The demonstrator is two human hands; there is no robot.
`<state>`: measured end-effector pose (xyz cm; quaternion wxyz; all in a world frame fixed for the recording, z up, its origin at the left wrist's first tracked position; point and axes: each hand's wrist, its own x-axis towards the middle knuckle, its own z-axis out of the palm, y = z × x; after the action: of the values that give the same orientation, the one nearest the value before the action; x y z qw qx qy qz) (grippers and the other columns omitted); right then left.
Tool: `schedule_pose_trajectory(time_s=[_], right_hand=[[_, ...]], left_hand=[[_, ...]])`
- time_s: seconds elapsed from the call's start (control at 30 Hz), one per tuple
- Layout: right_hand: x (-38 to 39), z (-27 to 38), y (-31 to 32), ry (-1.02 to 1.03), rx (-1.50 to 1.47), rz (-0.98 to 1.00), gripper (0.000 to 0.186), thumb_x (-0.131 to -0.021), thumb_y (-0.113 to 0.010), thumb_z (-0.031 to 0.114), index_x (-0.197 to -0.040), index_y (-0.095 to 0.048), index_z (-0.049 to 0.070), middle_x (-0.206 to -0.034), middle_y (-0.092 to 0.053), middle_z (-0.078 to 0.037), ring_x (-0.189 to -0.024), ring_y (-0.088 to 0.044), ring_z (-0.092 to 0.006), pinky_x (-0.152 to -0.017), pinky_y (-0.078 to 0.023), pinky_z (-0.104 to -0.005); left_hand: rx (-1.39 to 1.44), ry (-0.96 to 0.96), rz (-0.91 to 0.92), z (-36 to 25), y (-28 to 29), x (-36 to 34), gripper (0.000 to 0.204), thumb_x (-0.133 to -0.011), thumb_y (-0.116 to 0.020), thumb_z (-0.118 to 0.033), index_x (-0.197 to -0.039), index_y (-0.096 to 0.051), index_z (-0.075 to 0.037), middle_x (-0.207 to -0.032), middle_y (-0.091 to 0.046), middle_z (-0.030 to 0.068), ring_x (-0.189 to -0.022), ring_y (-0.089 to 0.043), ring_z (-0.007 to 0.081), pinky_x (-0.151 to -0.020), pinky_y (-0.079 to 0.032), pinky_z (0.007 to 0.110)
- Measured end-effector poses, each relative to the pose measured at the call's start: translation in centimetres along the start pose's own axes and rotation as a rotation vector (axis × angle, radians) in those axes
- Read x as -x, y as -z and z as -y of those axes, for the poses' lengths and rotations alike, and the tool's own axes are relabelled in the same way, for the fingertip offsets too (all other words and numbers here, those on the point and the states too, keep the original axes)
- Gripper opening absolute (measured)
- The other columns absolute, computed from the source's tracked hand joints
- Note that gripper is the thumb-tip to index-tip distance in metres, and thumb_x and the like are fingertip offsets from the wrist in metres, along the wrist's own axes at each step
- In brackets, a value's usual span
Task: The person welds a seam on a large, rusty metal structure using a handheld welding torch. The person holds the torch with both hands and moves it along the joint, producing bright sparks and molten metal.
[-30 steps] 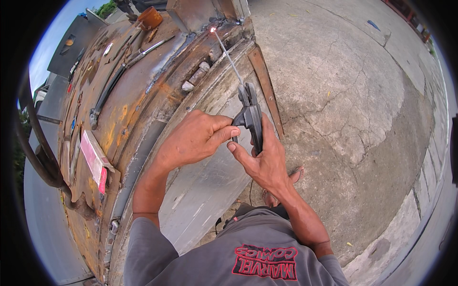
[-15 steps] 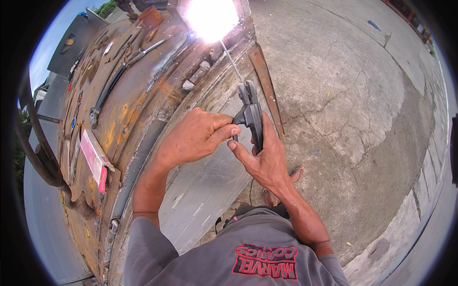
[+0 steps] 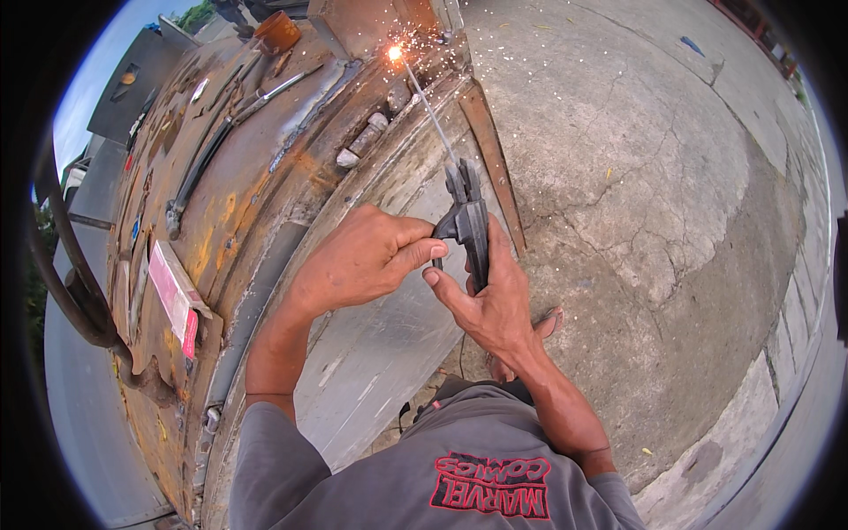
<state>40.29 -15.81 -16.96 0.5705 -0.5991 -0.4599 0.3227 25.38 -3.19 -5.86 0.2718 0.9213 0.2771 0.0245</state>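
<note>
My right hand [image 3: 495, 300] is closed round the grip of a black welding electrode holder [image 3: 470, 221]. With thumb and fingers pinched, my left hand [image 3: 375, 256] grips the lever on the holder's left side. A thin grey welding rod [image 3: 430, 110] runs up and slightly left from the holder's jaws. Its far tip glows orange at the rusty steel edge, and sparks [image 3: 395, 54] scatter around it. Beside the rod, a hinge [image 3: 364, 141] sits along the edge of the rusty metal bed [image 3: 238, 212].
On the metal bed lie a pink and white box [image 3: 177, 287] and a long dark tool with a shiny shaft [image 3: 208, 155]. An orange-brown can [image 3: 277, 32] stands farther back. A grey side panel [image 3: 380, 353] hangs below the edge. Cracked concrete [image 3: 636, 221] stretches to the right.
The large white arc glare has shrunk to a small orange glow with flying sparks. The electrode holder has shifted very slightly toward me. Both hands keep their grip.
</note>
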Motion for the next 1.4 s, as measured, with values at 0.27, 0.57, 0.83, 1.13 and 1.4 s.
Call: schedule_pose_trajectory(time_s=[0.27, 0.57, 0.83, 1.13, 1.4], right_hand=[[0.1, -0.3, -0.1, -0.012, 0.014, 0.016, 0.096, -0.088, -0.091, 0.036, -0.161, -0.042, -0.003, -0.085, -0.06, -0.003, -0.066, -0.057, -0.0122, -0.058, -0.049, -0.0317], [-0.4, 0.6, 0.2, -0.016, 0.012, 0.053, 0.097, -0.088, -0.09, 0.038, -0.161, -0.041, -0.004, -0.089, -0.06, -0.005, -0.07, -0.058, -0.0138, -0.06, -0.05, -0.0334], [-0.6, -0.8, -0.3, 0.095, 0.045, 0.018, 0.097, -0.089, -0.09, 0.038, -0.162, -0.042, -0.002, -0.09, -0.059, -0.005, -0.071, -0.058, -0.0142, -0.061, -0.05, -0.0339], [-0.6, -0.4, -0.2, 0.054, 0.05, 0.035, 0.096, -0.089, -0.09, 0.039, -0.162, -0.042, -0.002, -0.091, -0.059, -0.005, -0.071, -0.059, -0.0139, -0.061, -0.051, -0.034], [-0.3, 0.2, 0.0, 0.031, -0.007, 0.005, 0.09, -0.088, -0.09, 0.035, -0.158, -0.046, -0.001, -0.086, -0.058, -0.002, -0.068, -0.057, -0.0117, -0.059, -0.049, -0.0317]], left_hand=[[-0.03, 0.047, 0.036, -0.3, 0.2, 0.0, 0.045, -0.109, -0.068, -0.035, -0.084, -0.071, 0.002, -0.065, -0.057, 0.0231, -0.058, -0.056, 0.0424, -0.06, -0.044, 0.05], [-0.039, 0.059, 0.024, -0.2, 0.3, 0.1, 0.047, -0.109, -0.067, -0.038, -0.085, -0.071, 0.002, -0.063, -0.055, 0.022, -0.055, -0.054, 0.0396, -0.06, -0.043, 0.049], [-0.028, 0.08, 0.028, -0.2, 0.5, 0.0, 0.048, -0.109, -0.067, -0.039, -0.084, -0.072, 0.001, -0.062, -0.056, 0.0208, -0.054, -0.055, 0.0384, -0.06, -0.045, 0.048], [-0.038, 0.059, 0.027, -0.2, 0.6, 0.0, 0.048, -0.11, -0.066, -0.039, -0.085, -0.072, 0.002, -0.066, -0.06, 0.0219, -0.058, -0.059, 0.0406, -0.061, -0.046, 0.049], [-0.011, -0.058, -0.056, 0.6, -0.2, 0.2, 0.039, -0.108, -0.069, -0.035, -0.09, -0.074, -0.001, -0.066, -0.057, 0.018, -0.055, -0.056, 0.0348, -0.056, -0.042, 0.044]])
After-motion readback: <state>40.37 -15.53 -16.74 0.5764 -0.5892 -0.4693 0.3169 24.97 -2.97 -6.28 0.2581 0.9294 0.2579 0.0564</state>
